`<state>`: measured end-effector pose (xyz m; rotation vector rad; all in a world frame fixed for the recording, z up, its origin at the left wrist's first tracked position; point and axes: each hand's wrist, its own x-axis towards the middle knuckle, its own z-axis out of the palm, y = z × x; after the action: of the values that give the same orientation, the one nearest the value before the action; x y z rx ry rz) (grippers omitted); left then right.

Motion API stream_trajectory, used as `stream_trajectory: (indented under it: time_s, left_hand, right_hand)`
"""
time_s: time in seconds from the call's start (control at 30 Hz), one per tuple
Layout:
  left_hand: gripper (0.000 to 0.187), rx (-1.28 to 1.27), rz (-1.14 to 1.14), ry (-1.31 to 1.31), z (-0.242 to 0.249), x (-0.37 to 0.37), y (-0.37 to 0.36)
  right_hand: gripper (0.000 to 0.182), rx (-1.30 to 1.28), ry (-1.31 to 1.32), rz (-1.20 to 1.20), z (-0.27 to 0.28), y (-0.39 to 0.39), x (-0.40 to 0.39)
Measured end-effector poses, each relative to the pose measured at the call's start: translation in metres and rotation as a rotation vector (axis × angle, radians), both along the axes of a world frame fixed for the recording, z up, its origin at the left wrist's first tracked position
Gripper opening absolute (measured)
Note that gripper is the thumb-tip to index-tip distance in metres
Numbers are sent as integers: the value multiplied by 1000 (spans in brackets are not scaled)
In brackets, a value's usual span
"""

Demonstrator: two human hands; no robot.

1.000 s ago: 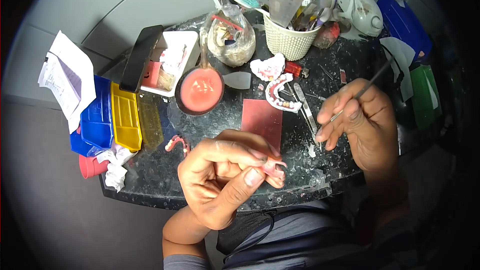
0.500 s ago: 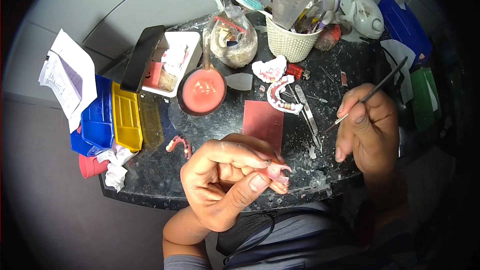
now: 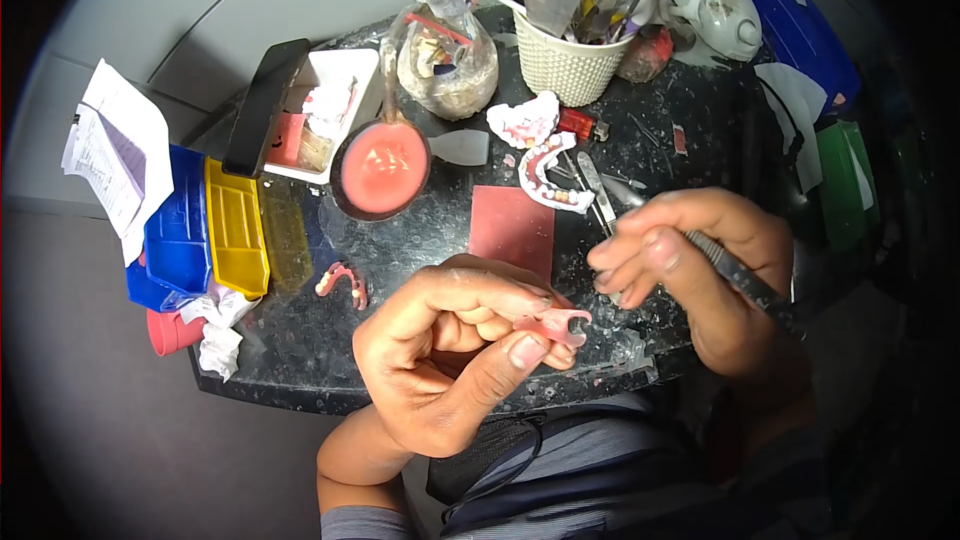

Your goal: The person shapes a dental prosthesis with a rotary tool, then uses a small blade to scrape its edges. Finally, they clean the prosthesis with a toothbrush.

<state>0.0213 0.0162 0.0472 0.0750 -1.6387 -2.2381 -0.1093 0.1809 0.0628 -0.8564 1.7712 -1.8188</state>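
Pinched between the thumb and fingers of my left hand (image 3: 450, 350) is a small pink denture piece (image 3: 555, 324) with a curved clasp-like end. My right hand (image 3: 695, 275), to the right of it and apart from it, is closed around a dark tool (image 3: 735, 275) with a ribbed grey part. The tool's handle slants down to the right; its tip is hidden by the fingers. Behind my left hand a flat pink sheet (image 3: 512, 230) lies on the dark table (image 3: 300, 365). A partial denture (image 3: 343, 282) rests left of my left hand.
Past the sheet are a plaster model with teeth (image 3: 545, 180), metal tools (image 3: 597, 190) and a red lighter (image 3: 577, 122). A pan of pink material (image 3: 383, 168), white box (image 3: 350, 70) and bag (image 3: 448, 70) stand further back. Yellow (image 3: 235, 230) and blue bins (image 3: 178, 230) flank the left edge.
My right hand has turned and moved left, closer to my left hand. Its tool, which pointed up to the right, now slants down to the right. The whole view has shifted slightly.
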Motion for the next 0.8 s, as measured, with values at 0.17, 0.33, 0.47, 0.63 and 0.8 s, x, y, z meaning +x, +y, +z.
stream_trajectory:
  time_s: [0.17,0.33,0.47,0.63,0.8]
  left_hand:
    - [20,-110,-4,46,-7,-1,2]
    - [20,-152,-60,-11,-8,-4,3]
    - [21,63,-155,-59,-8,-1,-1]
    - [14,106,-127,-75,-6,-2,-3]
    - [16,143,-117,-37,-5,-1,-3]
  right_hand:
    - [22,-82,43,128,0,0,3]
    - [23,-106,192,101,-9,0,2]
    - [24,-41,330,167,-5,3,-5]
    - [23,-102,262,12,-4,1,2]
    - [46,-100,87,-47,7,6,0]
